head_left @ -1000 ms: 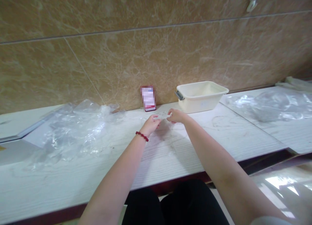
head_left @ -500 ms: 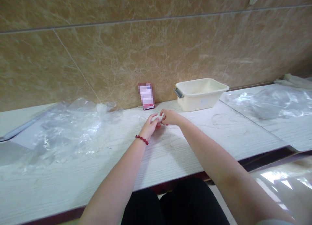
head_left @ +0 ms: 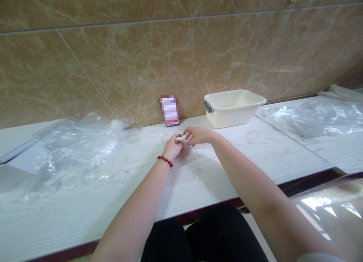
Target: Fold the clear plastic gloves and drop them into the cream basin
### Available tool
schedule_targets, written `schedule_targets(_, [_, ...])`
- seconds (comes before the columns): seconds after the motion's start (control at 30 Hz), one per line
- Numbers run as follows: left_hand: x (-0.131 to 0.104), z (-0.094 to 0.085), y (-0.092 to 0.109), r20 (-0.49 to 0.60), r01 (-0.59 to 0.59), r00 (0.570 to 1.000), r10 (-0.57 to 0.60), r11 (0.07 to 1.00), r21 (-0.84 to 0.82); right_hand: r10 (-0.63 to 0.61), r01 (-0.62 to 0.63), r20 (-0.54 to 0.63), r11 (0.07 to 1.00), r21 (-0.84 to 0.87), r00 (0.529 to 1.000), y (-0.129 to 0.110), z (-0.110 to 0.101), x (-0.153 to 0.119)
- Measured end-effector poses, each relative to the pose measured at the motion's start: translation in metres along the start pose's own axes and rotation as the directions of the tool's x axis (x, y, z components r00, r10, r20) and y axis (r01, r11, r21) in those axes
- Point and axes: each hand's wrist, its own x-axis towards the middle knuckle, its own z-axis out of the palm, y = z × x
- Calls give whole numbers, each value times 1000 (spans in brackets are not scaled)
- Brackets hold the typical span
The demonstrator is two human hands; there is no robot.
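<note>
My left hand (head_left: 173,146), with a red bead bracelet (head_left: 165,161) at the wrist, is closed round a small clear plastic piece (head_left: 179,140), just above the white tabletop. From the right, my right hand (head_left: 197,135) meets it, its fingers bent and slightly spread at the same piece. The fingers hide most of the piece, so its exact kind does not show. A faint clear plastic scrap (head_left: 165,138) lies on the table just beyond my left hand.
A phone (head_left: 170,110) with a blurred screen leans against the brown marbled wall (head_left: 136,65). To its right stands a cream plastic tub (head_left: 234,116) with a grey handle. Crumpled clear plastic bags (head_left: 85,148) cover the table's left part; more clear plastic (head_left: 320,118) lies far right.
My right fingers have loosened from a tight pinch and spread a little, shifting slightly left over the piece. My left hand has turned slightly. The view has tilted a little.
</note>
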Motion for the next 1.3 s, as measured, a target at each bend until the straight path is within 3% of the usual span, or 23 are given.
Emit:
schedule_targets(0.1, [0, -3, 0, -24, -44, 999, 48, 989, 144, -52, 42, -44, 976, -214, 998, 4, -9, -4])
schedule_targets(0.23, [-2, -6, 6, -34, -78, 995, 93, 944, 321, -11, 24, 36, 928, -371, 999, 6, -14, -8])
schedule_targets(0.83, [-4, -9, 12, -23, -110, 990, 142, 847, 519, 3, 60, 150, 907, -416, 989, 7, -7, -4])
schedule_targets(1.17, [-6, -6, 15, 27, -222, 967, 254, 783, 580, 98, -89, -7, 864, -496, 995, 18, -11, -1])
schedule_targets(1.3, [-4, -6, 13, 29, -240, 960, 278, 765, 598, 46, -74, -66, 857, -511, 997, 16, -11, -1])
